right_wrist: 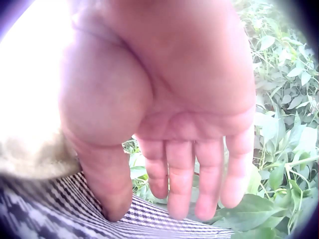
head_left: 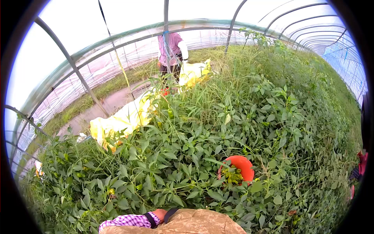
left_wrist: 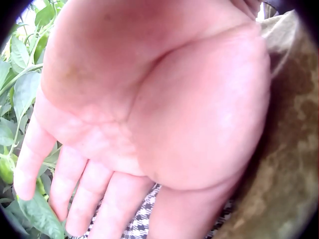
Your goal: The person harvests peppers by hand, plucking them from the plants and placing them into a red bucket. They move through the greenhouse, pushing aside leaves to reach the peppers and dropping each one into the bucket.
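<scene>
A: What could go wrong inside this clear plastic-covered tunnel (head_left: pixel 202 11)?

B: At left, tangled growth is the likeliest culprit: a careless reach could snap a thin green stem (left_wrist: pixel 22 77) or overlook the rounded green pepper (left_wrist: pixel 7 170) half hidden by leaves. To the right, a bumped plant could tip the round red plastic bucket (head_left: pixel 247 167), its base out of sight, and spill its load.

A: And the hands?

B: The left hand (left_wrist: pixel 149 109) shows its palm beside brown camouflage-patterned cloth (left_wrist: pixel 286 129), fingers nearly straight, gripping nothing. The right hand (right_wrist: pixel 164 114) is equally bare, fingers extended and slightly apart.

A: Which containers are in view?

B: From left, a long pale-yellow sack (head_left: pixel 134 117) lies at the planting's edge, contents hidden. A second, bright-yellow sack (head_left: pixel 194 73) sits beside a person in a striped shirt (head_left: pixel 174 43); its contents cannot be told. Farthest right, among leafy green pepper plants (head_left: pixel 296 128), the bucket carries heaped yellow-green peppers (head_left: pixel 233 177), its red inner wall showing beside them.
</scene>
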The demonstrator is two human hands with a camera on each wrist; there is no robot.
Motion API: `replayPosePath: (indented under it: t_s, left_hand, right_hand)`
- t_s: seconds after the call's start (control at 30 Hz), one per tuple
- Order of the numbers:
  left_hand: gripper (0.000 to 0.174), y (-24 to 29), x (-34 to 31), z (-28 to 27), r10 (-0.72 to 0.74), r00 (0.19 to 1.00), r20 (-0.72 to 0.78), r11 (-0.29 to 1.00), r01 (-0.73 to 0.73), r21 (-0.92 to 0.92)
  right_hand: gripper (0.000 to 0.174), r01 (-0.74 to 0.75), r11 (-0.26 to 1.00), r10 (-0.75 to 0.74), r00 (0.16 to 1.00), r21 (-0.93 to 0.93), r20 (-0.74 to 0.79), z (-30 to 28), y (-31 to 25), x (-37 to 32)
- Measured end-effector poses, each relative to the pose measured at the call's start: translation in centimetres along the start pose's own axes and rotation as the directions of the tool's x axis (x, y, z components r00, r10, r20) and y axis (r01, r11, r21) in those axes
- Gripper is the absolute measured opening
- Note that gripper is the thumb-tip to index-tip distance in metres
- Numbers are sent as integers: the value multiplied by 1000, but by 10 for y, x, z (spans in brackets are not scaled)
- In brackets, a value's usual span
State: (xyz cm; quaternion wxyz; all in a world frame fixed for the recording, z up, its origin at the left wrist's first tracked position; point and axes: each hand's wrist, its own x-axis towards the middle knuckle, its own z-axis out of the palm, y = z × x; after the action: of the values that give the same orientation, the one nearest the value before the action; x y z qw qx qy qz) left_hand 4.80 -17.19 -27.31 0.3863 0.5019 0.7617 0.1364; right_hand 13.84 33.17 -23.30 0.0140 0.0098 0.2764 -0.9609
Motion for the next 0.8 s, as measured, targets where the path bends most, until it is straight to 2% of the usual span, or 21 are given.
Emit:
replayPosePath:
  t_s: [0.03, 0.07, 0.1, 0.13, 0.17, 0.2, 0.23, 0.3, 0.33, 0.37, 0.4, 0.47, 0.6, 0.67, 0.8]
  left_hand:
    - [20, -4, 2, 3, 33, 999, -13, 999, -33, 11]
    - [21, -8, 3, 6, 65, 998, -24, 998, -64, 23]
    - [21, -11, 1, 9, 96, 995, -36, 995, -95, 35]
    - [24, -11, -3, 8, 216, 956, -197, 975, -223, -12]
    - [24, -10, -5, 7, 208, 957, -202, 976, -215, -14]
    - [26, -10, -6, 5, 196, 967, -163, 980, -199, -6]
    - [29, -11, -8, 4, 184, 975, -124, 983, -185, 3]
    - [28, -22, -8, 12, 229, 959, -165, 973, -230, 11]
    - [27, -27, -6, 15, 217, 970, -112, 976, -216, 23]
    - [27, -30, -6, 18, 205, 977, -60, 979, -203, 36]
    - [27, -30, -8, 19, 200, 978, -64, 980, -198, 33]
    - [22, -25, -9, 18, 241, 944, -226, 969, -246, 8]
    - [20, -10, -15, 7, 146, 968, -206, 989, -149, -2]
    - [20, -12, -15, 9, 27, 990, -138, 1000, -29, -10]
    - [21, -25, -16, 18, 117, 977, -181, 993, -113, 33]
  right_hand:
    - [78, -142, 974, 130, 988, -177, -82, 35, -14, 5]
    - [76, -289, 897, 238, 954, -335, -184, 57, -25, 7]
    - [76, -293, 895, 245, 953, -335, -178, 70, -33, 6]
    - [76, 142, 666, -68, 989, -732, 130, 89, -40, 6]
    - [77, 556, 196, -202, 829, -808, 522, 98, -41, 8]
    - [83, 533, 486, -157, 833, -692, 531, 85, -37, 14]
    - [83, 533, 491, -152, 831, -689, 535, 94, -35, 16]
    - [92, 481, 761, -173, 798, -436, 578, 111, -31, 19]
    - [96, 717, 689, -696, 696, -109, 178, 5, 44, 12]
    - [95, 490, 830, -377, 845, -267, 379, 45, 19, 20]
    - [93, 431, 838, -306, 879, -336, 365, 58, 14, 20]
    - [90, 392, 830, -267, 904, -397, 335, 69, 12, 22]
    - [84, 339, 821, -207, 927, -460, 314, 87, 7, 27]
    - [81, 323, 812, -185, 933, -487, 310, 92, 7, 29]
    - [75, 297, 805, -152, 940, -514, 305, 98, 6, 32]
